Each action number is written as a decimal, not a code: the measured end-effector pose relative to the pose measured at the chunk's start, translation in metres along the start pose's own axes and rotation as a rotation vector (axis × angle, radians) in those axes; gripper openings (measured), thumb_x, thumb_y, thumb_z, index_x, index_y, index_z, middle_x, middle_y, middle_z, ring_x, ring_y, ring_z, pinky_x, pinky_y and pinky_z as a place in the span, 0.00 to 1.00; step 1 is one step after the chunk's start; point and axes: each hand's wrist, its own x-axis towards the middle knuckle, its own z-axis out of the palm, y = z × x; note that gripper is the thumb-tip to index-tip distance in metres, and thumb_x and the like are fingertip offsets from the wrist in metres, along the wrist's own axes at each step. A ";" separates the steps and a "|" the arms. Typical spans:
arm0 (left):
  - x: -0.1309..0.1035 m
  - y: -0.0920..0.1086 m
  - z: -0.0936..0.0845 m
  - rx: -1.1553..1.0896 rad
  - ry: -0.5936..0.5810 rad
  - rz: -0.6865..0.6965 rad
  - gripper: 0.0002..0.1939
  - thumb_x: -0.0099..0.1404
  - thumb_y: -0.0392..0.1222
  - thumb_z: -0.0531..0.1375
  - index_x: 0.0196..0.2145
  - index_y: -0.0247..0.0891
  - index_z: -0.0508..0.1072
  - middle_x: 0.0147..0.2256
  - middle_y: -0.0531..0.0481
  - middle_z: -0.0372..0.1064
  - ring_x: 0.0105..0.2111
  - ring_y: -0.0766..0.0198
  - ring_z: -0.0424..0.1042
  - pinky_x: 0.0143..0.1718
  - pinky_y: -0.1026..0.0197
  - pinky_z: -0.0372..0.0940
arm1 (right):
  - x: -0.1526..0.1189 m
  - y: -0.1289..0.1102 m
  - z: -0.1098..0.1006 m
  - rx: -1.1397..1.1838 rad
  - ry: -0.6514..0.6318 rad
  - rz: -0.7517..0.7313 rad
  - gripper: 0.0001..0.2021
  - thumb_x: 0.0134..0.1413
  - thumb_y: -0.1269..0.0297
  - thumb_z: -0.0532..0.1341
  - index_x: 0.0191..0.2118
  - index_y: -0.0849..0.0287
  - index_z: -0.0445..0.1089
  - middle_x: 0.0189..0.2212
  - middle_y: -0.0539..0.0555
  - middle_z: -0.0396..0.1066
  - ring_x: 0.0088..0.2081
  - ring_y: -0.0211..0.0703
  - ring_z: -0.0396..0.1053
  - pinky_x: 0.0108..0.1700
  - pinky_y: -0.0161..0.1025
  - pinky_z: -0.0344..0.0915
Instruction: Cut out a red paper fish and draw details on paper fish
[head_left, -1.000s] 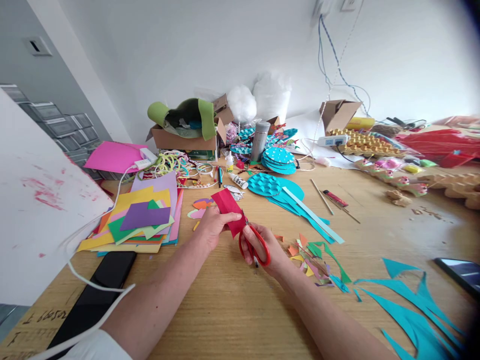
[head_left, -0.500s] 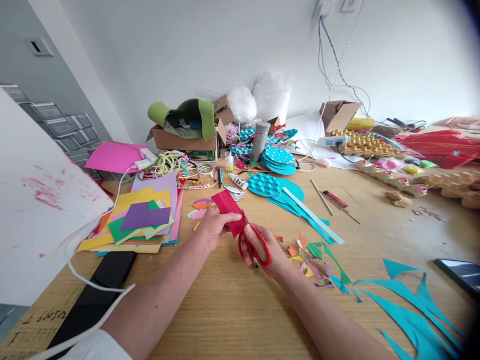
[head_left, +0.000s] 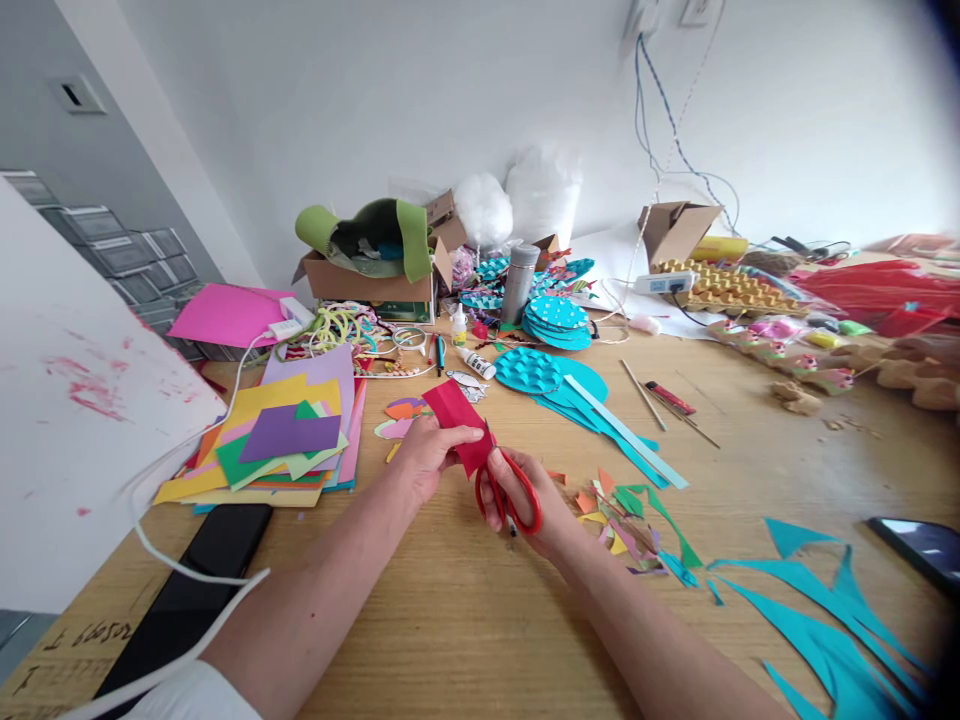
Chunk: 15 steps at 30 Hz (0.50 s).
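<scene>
Between thumb and fingers, my left hand (head_left: pixel 431 452) pinches a strip of red paper (head_left: pixel 453 408) above the table. My right hand (head_left: pixel 529 492) is closed round the red handles of a pair of scissors (head_left: pixel 534 507). The scissor blades meet the paper's lower right end, close to my left thumb; how far they cut into it I cannot make out. Just beyond the paper lie cut petal-like paper pieces (head_left: pixel 396 428). Small coloured paper scraps (head_left: pixel 630 500) are scattered to the right of my right hand.
A stack of coloured paper (head_left: pixel 292 440) and a black phone (head_left: pixel 199 570) with a white cable lie left. Blue paper offcuts (head_left: pixel 817 600) spread at the right front. Glue bottles (head_left: pixel 477 362), a grey thermos (head_left: pixel 519 283) and blue discs (head_left: pixel 529 370) stand or lie farther back.
</scene>
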 end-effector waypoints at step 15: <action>-0.001 0.001 0.001 -0.003 -0.015 0.011 0.12 0.40 0.37 0.70 0.25 0.34 0.73 0.27 0.48 0.74 0.29 0.62 0.71 0.35 0.59 0.64 | -0.001 0.000 0.001 -0.002 0.009 0.008 0.25 0.53 0.38 0.56 0.26 0.58 0.61 0.14 0.46 0.63 0.13 0.32 0.60 0.16 0.31 0.55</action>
